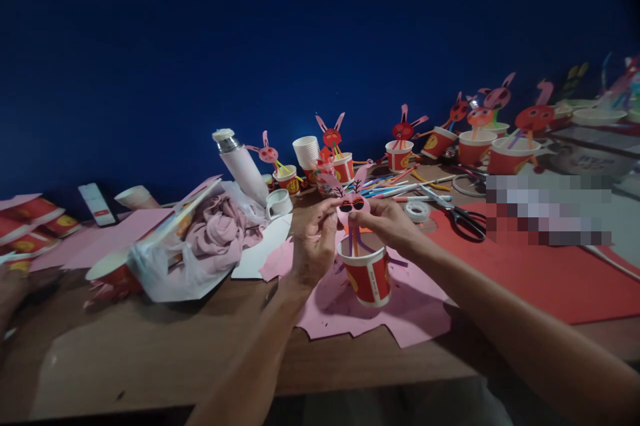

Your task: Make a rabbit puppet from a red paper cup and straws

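Note:
Both my hands pinch a pink paper rabbit head (354, 218) with dark eyes and two ears bearing dark branching marks. My left hand (320, 229) grips its left edge, fingers closed. From the other side my right hand (389, 216) is closed on it, the thumb across the front of the face. Below the head, purple and orange strips run down into a red and white paper cup (373, 279). The cup stands upright on cut pink paper (325, 316). Some of my fingertips are hidden behind the head.
Finished rabbit cups (400, 158) line the back. To the right lie scissors (465, 221), a tape roll (417, 213) and red paper (520, 273). On the left are a plastic bag (175, 279), a thermos (243, 169), a phone (97, 205) and another person's hand (11, 289).

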